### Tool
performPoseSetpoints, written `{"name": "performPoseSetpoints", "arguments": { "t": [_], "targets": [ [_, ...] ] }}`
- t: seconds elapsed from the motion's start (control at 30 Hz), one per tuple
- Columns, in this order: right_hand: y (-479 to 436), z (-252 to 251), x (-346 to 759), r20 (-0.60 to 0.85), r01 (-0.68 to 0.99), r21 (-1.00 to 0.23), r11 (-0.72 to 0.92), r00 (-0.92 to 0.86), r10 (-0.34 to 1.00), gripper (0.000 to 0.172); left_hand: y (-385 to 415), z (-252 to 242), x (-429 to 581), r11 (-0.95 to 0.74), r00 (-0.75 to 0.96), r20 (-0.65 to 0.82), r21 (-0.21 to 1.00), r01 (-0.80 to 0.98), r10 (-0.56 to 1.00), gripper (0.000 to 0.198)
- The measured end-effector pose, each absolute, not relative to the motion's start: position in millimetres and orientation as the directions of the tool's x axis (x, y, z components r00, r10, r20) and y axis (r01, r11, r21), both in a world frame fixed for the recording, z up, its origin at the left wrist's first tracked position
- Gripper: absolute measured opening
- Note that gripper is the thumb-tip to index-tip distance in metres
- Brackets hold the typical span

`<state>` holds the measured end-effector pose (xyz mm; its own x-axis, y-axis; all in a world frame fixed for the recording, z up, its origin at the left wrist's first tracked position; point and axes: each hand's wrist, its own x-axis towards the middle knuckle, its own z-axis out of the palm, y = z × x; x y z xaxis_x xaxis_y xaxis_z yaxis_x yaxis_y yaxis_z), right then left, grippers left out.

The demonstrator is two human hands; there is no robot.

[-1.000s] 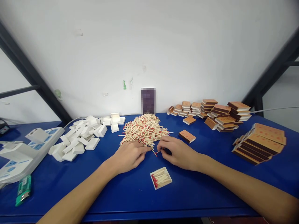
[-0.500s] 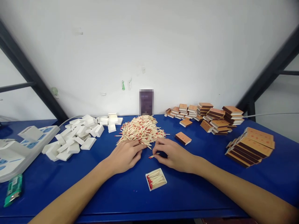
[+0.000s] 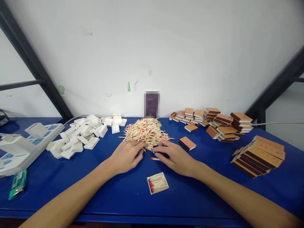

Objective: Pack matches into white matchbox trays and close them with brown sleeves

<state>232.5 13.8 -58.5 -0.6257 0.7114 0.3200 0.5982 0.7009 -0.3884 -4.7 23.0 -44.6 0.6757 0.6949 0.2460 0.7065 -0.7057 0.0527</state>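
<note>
Matches [image 3: 144,131] lie heaped at the centre of the frame on the blue worktop [image 3: 197,196]; more sit in the white tray [image 3: 160,191] at lower centre, red heads toward the left. In my judgement, handling here calls for a light fingertip pinch, taking sticks from the near edge so the mass does not slide, and keeping heads one way. My left hand [image 3: 128,157] is palm down, fingers bent against that near edge; whether it grips anything, I cannot tell. My right hand [image 3: 177,158] has its fingers curled nearby; a loose match [image 3: 155,158] juts from beside its thumb, pinched or merely covered, undetermined. My forearms [image 3: 90,186] slant inward from the lower corners.
</note>
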Motion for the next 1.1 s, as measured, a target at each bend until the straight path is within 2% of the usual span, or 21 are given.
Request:
{"name": "performPoseSetpoints", "arguments": {
  "t": [0.37, 0.77, 0.97, 1.1],
  "targets": [
    [25.6, -61.2, 229.2, 0.33, 0.689, -0.43, 0.584, -0.482, 0.812, 0.01, 26.4, -45.6, -5.3, -0.695, 0.667, 0.237, 0.055, 0.717, 0.706, 0.024],
    [27.9, -57.7, 238.6, 0.298, 0.647, -0.368, 0.668, -0.598, 0.744, 0.012, 27.8, -46.6, -6.7, -0.697, 0.663, 0.249, 0.083, 0.712, 0.706, 0.021],
    [28.3, -59.1, 241.3, 0.285, 0.612, -0.401, 0.682, -0.624, 0.728, 0.009, 25.4, -44.2, -4.8, -0.726, 0.69, 0.245, 0.105, 0.679, 0.681, 0.016],
    [30.0, -62.4, 237.5, 0.301, 0.621, -0.388, 0.681, -0.613, 0.73, 0.012, 24.0, -43.2, -3.5, -0.728, 0.694, 0.232, 0.118, 0.675, 0.681, 0.021]
  ]
}}
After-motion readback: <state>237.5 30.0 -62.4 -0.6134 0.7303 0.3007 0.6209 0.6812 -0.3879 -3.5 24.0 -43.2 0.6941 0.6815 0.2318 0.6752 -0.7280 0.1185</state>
